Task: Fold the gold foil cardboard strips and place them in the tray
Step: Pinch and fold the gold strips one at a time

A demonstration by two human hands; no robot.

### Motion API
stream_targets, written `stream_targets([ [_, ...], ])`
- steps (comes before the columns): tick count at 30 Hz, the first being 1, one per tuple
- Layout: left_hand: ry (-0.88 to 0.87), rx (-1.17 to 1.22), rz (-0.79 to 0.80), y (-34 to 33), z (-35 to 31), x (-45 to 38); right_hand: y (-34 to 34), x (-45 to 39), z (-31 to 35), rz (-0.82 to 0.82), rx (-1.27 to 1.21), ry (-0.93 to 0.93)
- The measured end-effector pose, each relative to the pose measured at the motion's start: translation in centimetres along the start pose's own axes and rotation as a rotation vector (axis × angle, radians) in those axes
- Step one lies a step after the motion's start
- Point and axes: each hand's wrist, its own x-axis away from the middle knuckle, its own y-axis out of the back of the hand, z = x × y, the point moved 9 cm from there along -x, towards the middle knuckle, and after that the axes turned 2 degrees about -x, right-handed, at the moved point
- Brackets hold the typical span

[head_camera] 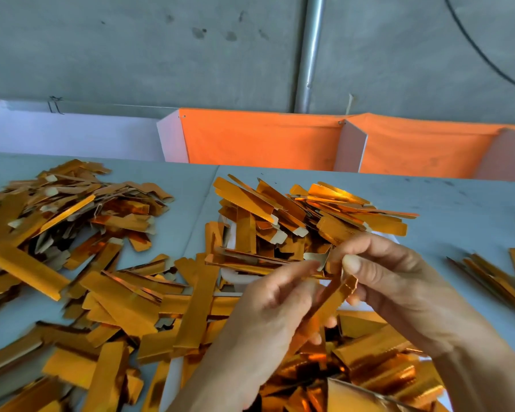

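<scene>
Nearest the viewer, both hands are meeting over the front of the counter point(458, 203). The left hand point(268, 310) is reaching up from below with its fingers point(298, 275) curled round the lower part of one gold foil strip point(330, 304); the right hand point(399, 281) is coming in from the right, thumb and fingers pinching the strip's upper end, where the card is bending into a crease. The strip is running diagonally between the two hands, raised off the surface. Directly beneath the hands a heap of crumpled-looking folded pieces point(369, 364) is lying; white edges are showing under it at the bottom, but whether that is the tray cannot be told. To the left, loose flat strips point(107, 295) are spreading over the grey surface. Behind the hands a denser pile point(280, 215) is sitting on something white that is only partly showing. A further pile point(72, 203) is lying at far left, and a small bundle point(500, 278) is resting at the right edge. Beyond the counter, orange cloth panels point(262, 138) with white dividers are standing along a grey wall point(131, 49), with a metal pipe point(309, 55) running up it.
</scene>
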Motion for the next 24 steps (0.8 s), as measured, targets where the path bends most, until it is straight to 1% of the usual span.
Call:
stream_targets([
  [2,-0.11,-0.132,-0.112,0.8,-0.6,0.0,0.5,0.0,0.1,-0.075,0.062,0.014],
  [4,-0.247,-0.39,-0.234,1.5,-2.3,0.4,0.9,0.0,0.3,-0.143,0.148,0.038],
  [5,-0.29,-0.515,-0.244,1.3,-2.8,0.6,1.1,0.0,0.3,-0.171,0.169,0.046],
  [7,-0.318,-0.721,-0.241,0.7,-2.8,0.6,1.3,0.0,0.3,-0.206,0.175,0.043],
  [9,-0.33,-0.834,-0.263,0.5,-2.7,0.6,1.2,0.0,0.3,-0.201,0.166,0.03],
  [13,-0.357,-0.792,-0.346,1.1,-2.9,0.7,0.9,0.0,-0.1,-0.166,0.061,0.003],
  [17,-0.334,-0.804,-0.331,1.1,-2.9,0.7,0.8,0.0,-0.6,-0.154,-0.033,-0.051],
  [19,-0.324,-0.794,-0.311,1.2,-2.9,0.6,0.8,0.0,-0.8,-0.146,-0.036,-0.068],
  [24,-0.3,-0.661,-0.281,1.7,-2.6,0.6,0.7,0.0,-1.2,-0.126,0.03,-0.117],
])
